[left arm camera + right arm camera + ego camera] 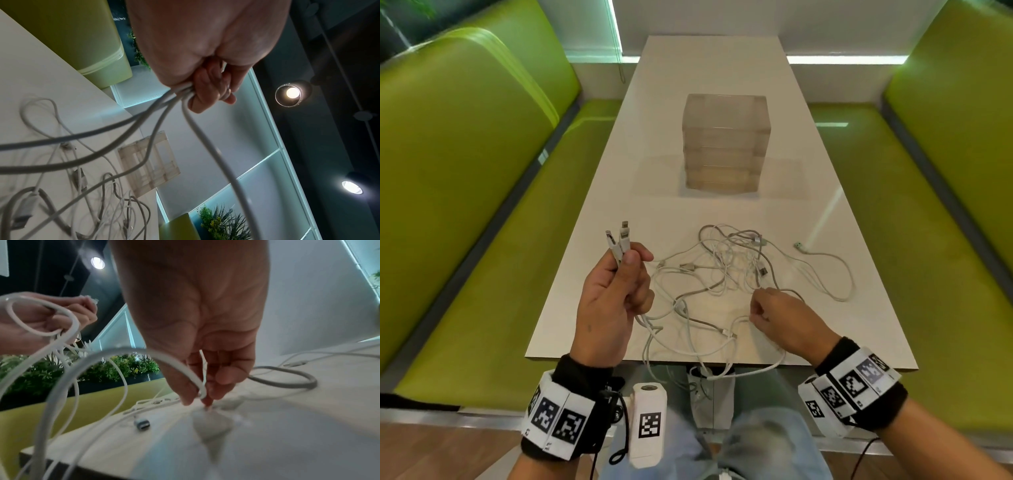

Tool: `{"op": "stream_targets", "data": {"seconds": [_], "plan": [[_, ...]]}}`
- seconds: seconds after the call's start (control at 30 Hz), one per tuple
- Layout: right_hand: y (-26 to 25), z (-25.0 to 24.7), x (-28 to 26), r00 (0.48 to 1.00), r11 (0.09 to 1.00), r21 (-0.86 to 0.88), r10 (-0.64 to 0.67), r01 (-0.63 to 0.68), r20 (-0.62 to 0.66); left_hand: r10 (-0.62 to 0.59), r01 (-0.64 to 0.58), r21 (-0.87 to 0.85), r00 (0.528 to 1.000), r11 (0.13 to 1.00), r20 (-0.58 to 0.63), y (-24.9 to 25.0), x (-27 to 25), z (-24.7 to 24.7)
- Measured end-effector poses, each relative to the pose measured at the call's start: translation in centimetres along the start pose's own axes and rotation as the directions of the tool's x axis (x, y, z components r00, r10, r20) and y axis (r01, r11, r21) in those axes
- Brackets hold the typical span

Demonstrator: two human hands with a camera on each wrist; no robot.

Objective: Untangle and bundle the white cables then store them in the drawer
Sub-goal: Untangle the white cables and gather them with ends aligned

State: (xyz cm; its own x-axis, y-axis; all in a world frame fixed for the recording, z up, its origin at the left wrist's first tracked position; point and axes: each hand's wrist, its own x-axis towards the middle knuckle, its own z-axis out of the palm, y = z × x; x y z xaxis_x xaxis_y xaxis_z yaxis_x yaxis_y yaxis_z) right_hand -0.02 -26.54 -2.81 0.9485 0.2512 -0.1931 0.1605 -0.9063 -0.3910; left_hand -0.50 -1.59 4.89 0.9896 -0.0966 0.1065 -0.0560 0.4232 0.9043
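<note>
A tangle of white cables point(726, 270) lies on the near half of the white table point(859, 308), with loops hanging over its front edge. My left hand point(616, 291) is raised above the table's left side and grips three cable ends point(619, 241), their plugs pointing up; the cords point(164, 105) run down from the fist to the pile. My right hand point(777, 315) is low over the table at the tangle's near right, fingers curled and pinching a white cable loop point(180, 368). A translucent stack of drawers point(724, 144) stands closed at mid-table.
Green padded benches point(465, 205) flank the table on both sides. One cable end with a green-tinted plug point(798, 245) lies apart at the right. A loose USB plug point(141, 424) rests near the right hand. The far end of the table meets a white wall.
</note>
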Motion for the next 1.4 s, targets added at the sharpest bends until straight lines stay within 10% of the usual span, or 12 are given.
{"op": "stream_targets", "data": {"seconds": [0.3, 0.47, 0.67, 0.97, 1.13, 1.4], "plan": [[-2.3, -1.3, -1.6, 0.893, 0.92, 0.376, -0.256, 0.107, 0.371, -0.007, 0.007, 0.014, 1.0, 1.0, 0.011, -0.4, 0.0, 0.4], [-3.3, -1.7, -0.8, 0.985, 0.849, 0.516, -0.163, 0.116, 0.047, -0.022, 0.021, 0.008, 0.999, 1.0, 0.034, -0.1, -0.2, 0.8], [-7.9, -1.3, -0.5, 0.881, 0.829, 0.523, -0.385, 0.199, 0.275, -0.037, 0.038, -0.018, 0.997, 0.999, 0.061, -0.4, -0.4, 1.6], [-9.5, 2.5, -1.2, 0.914, 0.73, 0.631, -0.398, 0.263, 0.078, -0.036, 0.027, -0.158, 0.998, 0.987, -0.05, 0.1, -0.6, 2.5], [-9.2, 3.5, -1.6, 0.944, 0.616, 0.785, -0.292, 0.062, 0.154, -0.058, 0.039, -0.139, 0.988, 0.99, -0.14, 0.2, -0.3, 2.0], [-7.4, 2.2, -0.7, 0.99, 0.874, 0.468, -0.144, 0.129, -0.004, -0.188, 0.2, 0.077, 0.972, 0.977, -0.14, -0.8, -0.2, 0.7]]}}
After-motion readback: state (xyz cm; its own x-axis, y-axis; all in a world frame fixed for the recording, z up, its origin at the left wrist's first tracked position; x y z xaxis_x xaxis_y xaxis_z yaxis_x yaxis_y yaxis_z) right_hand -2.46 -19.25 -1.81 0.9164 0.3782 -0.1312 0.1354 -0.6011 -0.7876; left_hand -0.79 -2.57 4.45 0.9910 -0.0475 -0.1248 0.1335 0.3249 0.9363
